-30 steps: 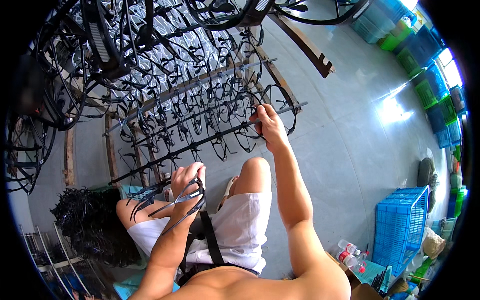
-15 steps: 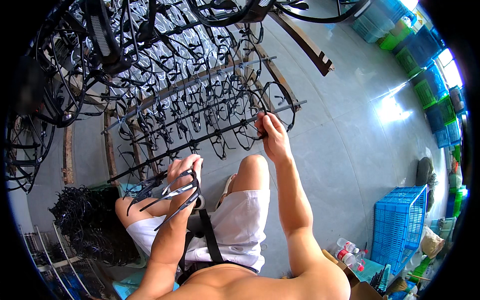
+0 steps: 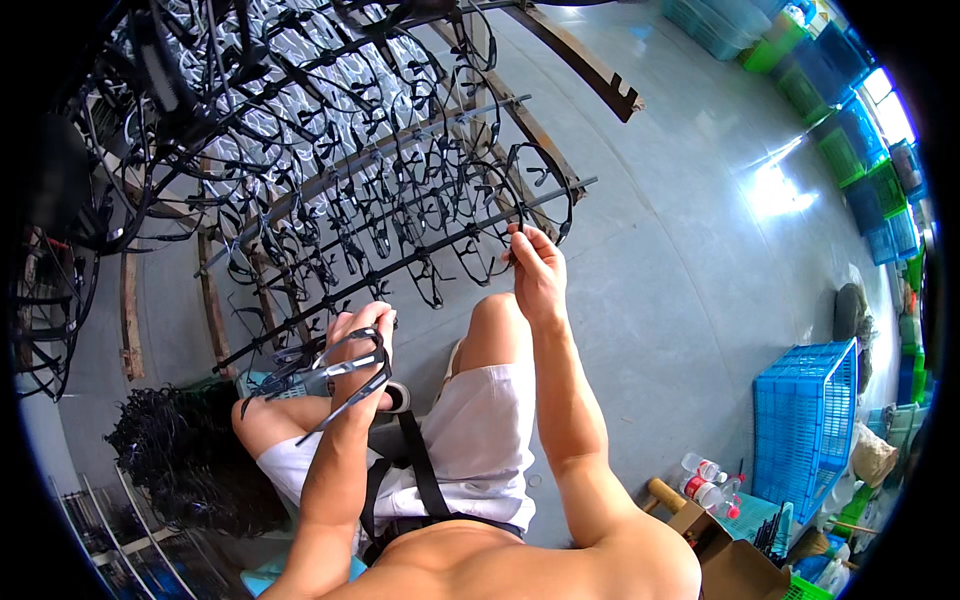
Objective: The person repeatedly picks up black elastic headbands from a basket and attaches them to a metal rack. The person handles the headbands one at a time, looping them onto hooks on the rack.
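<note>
Best done by steadying the rod (image 3: 400,262) and easing one black plastic frame (image 3: 478,262) off at a time. Right hand (image 3: 537,272) fingers pinched on a frame hanging from the rod, nearly closed. Left hand (image 3: 362,345) clenched round a bundle of frames (image 3: 330,380) above the knee, beside the rack (image 3: 300,180).

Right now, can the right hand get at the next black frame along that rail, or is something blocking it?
Probably yes. The right hand is already up at the rail, fingers on a black frame. Neighbouring frames hang in the open beside it, and the left hand sits lower, holding its own bundle of frames.
</note>
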`<action>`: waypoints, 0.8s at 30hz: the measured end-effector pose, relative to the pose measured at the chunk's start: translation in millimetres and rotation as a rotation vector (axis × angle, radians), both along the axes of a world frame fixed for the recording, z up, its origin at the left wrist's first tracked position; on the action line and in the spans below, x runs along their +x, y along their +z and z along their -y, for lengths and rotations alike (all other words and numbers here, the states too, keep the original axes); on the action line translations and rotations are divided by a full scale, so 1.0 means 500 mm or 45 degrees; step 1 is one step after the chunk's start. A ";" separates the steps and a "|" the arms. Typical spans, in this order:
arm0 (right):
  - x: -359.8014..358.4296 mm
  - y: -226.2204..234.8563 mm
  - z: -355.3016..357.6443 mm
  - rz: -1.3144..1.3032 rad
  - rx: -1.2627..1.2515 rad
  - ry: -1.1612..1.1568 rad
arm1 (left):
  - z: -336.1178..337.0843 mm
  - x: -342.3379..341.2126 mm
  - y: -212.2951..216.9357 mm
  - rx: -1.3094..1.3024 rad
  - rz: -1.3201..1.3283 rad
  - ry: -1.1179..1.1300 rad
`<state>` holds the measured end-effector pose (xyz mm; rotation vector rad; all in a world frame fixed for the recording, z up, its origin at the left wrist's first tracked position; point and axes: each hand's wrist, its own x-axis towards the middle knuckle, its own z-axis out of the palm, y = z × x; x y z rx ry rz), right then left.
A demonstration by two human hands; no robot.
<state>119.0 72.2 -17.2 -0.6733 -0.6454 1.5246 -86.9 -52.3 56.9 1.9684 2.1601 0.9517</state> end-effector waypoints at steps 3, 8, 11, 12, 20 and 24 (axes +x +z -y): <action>0.010 0.024 0.025 0.906 0.232 -0.242 | 0.015 -0.002 0.022 0.032 0.051 -0.036; -0.032 0.181 0.192 1.484 1.061 0.135 | 0.103 0.017 0.107 0.017 0.940 -0.077; -0.101 0.165 0.267 0.714 0.967 0.715 | 0.113 0.027 0.109 -0.261 1.604 -0.364; -0.094 0.165 0.271 0.736 0.807 0.853 | 0.109 0.017 0.109 -0.365 1.540 -0.377; -0.058 0.198 0.257 0.763 0.511 0.501 | 0.120 0.011 0.069 -0.241 2.212 -0.096; 0.025 0.233 0.198 0.067 0.063 0.180 | 0.127 0.014 0.046 0.015 1.918 -0.327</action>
